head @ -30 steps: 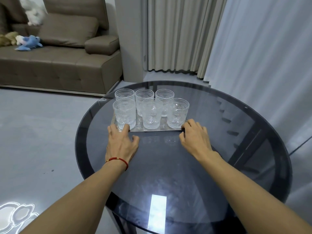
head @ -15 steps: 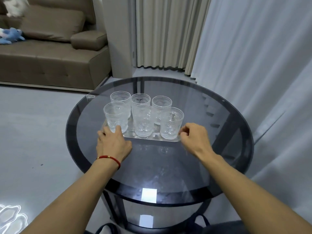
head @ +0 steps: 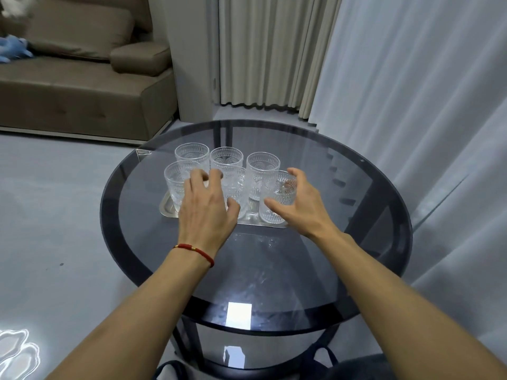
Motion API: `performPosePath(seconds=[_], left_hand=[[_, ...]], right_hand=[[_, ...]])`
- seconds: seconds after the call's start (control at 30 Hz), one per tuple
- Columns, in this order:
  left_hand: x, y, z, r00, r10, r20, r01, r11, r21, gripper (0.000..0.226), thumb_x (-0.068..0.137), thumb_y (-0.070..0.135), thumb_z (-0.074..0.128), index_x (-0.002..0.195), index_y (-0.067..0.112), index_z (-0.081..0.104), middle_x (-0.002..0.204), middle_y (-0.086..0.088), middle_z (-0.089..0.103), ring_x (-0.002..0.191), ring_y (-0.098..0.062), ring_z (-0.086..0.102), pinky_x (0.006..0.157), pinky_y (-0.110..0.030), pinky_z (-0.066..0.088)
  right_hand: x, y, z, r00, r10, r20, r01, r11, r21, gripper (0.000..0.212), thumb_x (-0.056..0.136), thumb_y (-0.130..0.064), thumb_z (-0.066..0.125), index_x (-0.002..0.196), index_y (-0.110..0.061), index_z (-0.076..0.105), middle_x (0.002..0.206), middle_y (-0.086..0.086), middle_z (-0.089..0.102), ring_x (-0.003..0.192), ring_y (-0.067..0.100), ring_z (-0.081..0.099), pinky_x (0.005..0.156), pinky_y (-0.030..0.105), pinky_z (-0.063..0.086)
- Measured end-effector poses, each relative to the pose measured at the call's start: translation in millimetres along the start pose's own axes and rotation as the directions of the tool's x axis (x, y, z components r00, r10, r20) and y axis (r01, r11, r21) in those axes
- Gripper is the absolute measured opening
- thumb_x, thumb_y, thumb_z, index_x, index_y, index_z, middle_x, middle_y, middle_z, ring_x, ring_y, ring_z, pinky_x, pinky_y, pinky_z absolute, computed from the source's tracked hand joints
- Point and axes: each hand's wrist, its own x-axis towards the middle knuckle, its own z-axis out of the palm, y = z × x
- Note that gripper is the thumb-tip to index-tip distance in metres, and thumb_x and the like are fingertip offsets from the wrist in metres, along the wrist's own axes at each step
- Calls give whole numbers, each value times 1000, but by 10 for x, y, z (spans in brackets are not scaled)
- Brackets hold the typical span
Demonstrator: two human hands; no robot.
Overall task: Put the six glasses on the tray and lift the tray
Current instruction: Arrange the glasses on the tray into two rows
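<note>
Six glasses stand on the tray [head: 166, 207] in two rows of three, upright, close together. The tray lies flat on the round dark-glass counter [head: 356, 215], toward its far left part.

My left hand [head: 205, 212] hovers in front of the near row, fingers loosely spread and curled, covering part of the near-middle glass [head: 236, 182]; grasp or none, cannot tell. Red cord bracelet [head: 196, 250] on that wrist.

My right hand [head: 297, 204] is wide, thumb and fingers cupped around the near-right glass [head: 279, 198]; contact unclear.

Near-left glass [head: 175, 185] untouched.
</note>
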Motion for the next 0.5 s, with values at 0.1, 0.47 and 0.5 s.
performPosePath(seconds=[0.1,0.47,0.5], left_hand=[[30,6,116,1000,-9,-11,8,998,-55,45,88,23,66,130,12,53,135,-18,41,110,-35,52,80,-41,53],[77,84,306,988,-147,46,154,957,-246,27,94,31,69,108,10,60,129,-22,49,121,-38,52,96,-39,44],[86,83,310,987,-154,54,163,952,-257,26,94,30,70,106,10,60,127,-22,51,120,-38,52,95,-38,44]], right_hand=[[14,9,8,1000,-5,1,5,1000,-11,91,78,-56,77,152,-26,33,156,2,49,141,23,47,109,33,38],[-52,34,-65,997,41,64,-49,991,125,100,80,-73,62,160,-37,12,166,5,34,147,25,43,118,51,40],[-59,38,-84,997,63,50,-70,985,159,95,82,-74,58,159,-37,14,162,5,39,142,25,49,115,53,44]])
